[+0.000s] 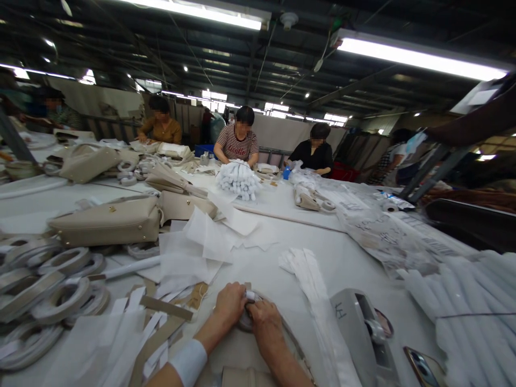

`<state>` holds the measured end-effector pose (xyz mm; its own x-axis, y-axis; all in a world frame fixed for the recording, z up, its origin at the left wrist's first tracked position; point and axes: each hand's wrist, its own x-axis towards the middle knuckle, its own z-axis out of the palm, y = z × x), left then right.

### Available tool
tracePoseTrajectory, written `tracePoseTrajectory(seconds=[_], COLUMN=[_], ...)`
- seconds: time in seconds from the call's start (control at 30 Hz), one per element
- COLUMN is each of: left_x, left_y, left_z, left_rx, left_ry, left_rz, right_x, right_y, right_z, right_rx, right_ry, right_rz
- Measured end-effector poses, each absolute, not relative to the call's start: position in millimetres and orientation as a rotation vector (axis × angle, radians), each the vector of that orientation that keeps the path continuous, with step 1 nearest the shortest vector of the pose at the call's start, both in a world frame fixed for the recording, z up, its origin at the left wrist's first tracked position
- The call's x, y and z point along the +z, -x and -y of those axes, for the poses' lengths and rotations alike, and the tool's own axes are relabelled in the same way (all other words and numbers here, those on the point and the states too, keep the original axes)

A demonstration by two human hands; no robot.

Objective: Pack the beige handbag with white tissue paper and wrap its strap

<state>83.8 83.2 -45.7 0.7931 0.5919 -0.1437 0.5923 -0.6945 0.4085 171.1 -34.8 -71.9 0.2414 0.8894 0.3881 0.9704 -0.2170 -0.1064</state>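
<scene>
My left hand [230, 304] and my right hand [265, 317] are close together over the table, both with fingers closed on a beige strap [296, 344]. The strap is partly coiled, and one length of it curves out behind my right wrist. A small white wrapping [250, 296] shows on the strap between my fingertips; my fingers hide part of the coil. At the bottom edge, below my hands, lies a beige piece [245, 377], cut off by the frame. Loose beige strips [167, 308] and white paper strips lie left of my left hand.
Coiled straps [66, 293] pile up at the left, with beige handbags [108, 221] behind them. White tissue [310, 285], a grey tape dispenser [363, 338], a phone [423, 365] and bundled white rolls [467, 312] lie to the right. Several people work across the table.
</scene>
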Motion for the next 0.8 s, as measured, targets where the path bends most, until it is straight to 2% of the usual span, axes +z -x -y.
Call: tracePoseTrajectory(seconds=[0.4, 0.63, 0.8], left_x=[-43.7, -49.4, -53.6], left_y=[-82.5, -82.6, -83.1], left_z=[-82.3, -81.4, -81.6], left_rx=[0.031, 0.033, 0.065], left_ry=[-2.546, -2.548, -2.523], left_rz=[-0.876, -0.841, -0.830], right_x=[-61.6, -50.2, -59.1], right_y=[-183.3, -200.0, -206.2], right_z=[34.9, 14.3, 4.7], right_rx=[-0.218, 0.141, 0.231], right_ry=[2.112, 2.113, 2.131], right_rz=[1.611, 1.457, 1.374])
